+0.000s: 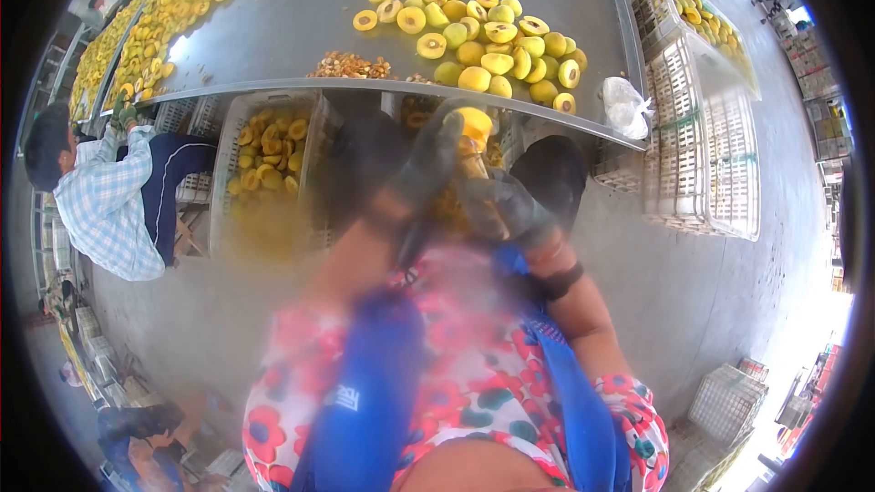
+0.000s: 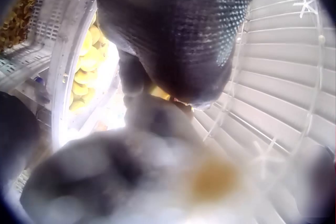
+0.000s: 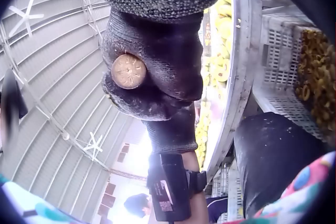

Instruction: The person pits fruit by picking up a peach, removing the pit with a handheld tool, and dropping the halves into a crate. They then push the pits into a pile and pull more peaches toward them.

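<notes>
Both hands wear dark knitted work gloves and meet in front of the lap, below the table edge. In the head view the left hand grips a yellow stone fruit at its fingertips. The right hand is close beside it, fingers curled round a tool's handle. From the right wrist, the round, light-brown butt of that handle pokes out of the fist; the tool's working end is hidden. The left wrist view is mostly filled by the right glove, with the left glove blurred below.
Halved yellow fruit and a pile of pits lie on the metal table. A crate of fruit stands below, left. White crates and a plastic bag are at right. Another person sits at left.
</notes>
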Demonstrator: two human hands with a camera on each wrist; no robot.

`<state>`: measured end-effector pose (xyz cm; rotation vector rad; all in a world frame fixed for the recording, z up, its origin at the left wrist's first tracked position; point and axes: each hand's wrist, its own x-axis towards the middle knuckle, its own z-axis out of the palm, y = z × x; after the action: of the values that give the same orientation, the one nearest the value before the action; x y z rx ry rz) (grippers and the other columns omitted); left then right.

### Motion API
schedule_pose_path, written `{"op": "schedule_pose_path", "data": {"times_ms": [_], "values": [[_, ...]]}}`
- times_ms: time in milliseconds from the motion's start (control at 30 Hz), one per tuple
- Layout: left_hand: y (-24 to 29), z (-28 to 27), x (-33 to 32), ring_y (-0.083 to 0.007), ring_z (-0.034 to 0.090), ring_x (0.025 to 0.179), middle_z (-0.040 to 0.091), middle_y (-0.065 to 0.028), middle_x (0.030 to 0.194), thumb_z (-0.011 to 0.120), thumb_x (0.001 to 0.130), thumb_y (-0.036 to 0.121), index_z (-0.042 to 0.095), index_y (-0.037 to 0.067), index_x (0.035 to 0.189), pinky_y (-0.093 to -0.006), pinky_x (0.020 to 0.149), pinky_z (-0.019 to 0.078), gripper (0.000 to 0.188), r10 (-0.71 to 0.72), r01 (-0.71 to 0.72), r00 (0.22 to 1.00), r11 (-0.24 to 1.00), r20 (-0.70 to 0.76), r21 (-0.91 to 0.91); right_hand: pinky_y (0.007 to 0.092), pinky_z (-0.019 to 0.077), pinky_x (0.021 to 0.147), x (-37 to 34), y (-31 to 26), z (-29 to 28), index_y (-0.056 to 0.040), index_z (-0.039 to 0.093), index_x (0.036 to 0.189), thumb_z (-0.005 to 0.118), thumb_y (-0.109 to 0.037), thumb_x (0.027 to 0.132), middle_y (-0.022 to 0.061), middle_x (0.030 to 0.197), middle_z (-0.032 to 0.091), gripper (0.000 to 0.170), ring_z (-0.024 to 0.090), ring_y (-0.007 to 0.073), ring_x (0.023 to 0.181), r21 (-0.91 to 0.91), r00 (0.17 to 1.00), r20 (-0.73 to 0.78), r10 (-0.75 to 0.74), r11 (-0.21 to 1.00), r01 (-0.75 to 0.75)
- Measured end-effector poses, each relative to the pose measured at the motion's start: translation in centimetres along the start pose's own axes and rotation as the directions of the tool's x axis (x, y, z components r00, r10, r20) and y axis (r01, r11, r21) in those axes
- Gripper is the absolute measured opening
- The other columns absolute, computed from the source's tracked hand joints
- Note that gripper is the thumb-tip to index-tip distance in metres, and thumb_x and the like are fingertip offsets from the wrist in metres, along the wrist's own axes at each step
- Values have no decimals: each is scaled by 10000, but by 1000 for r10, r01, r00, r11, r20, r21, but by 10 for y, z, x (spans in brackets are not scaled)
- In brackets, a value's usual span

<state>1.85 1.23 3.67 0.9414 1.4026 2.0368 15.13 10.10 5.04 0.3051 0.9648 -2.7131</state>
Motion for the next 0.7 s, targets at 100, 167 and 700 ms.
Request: {"op": "schedule_pose_path", "data": {"times_ms": [100,167,700], "values": [[1,-30,-1,-159,600,769,617,-101,900,344,1005,328,540,3,1043,-262,667,497,382,-97,143,960,976,-264,163,232,344,376,3,10,3,-34,546,917,548,-157,896,15,607,509,125,455,93,428,-136,998,-24,-51,990,48],[5,-52,0,-181,602,751,607,-112,874,322,1010,326,538,-1,1018,-282,649,502,392,21,164,879,925,-477,342,235,348,377,8,15,-2,-36,539,916,544,-152,899,14,602,507,117,462,90,429,-274,982,-110,-154,954,119],[-26,-211,63,-390,547,1073,560,-264,1171,531,880,419,514,-34,1194,-454,906,430,551,347,324,871,127,-348,937,266,430,435,28,38,-54,-30,549,1054,556,-204,895,21,660,545,235,522,89,493,-955,883,-146,-447,297,-8]]}}
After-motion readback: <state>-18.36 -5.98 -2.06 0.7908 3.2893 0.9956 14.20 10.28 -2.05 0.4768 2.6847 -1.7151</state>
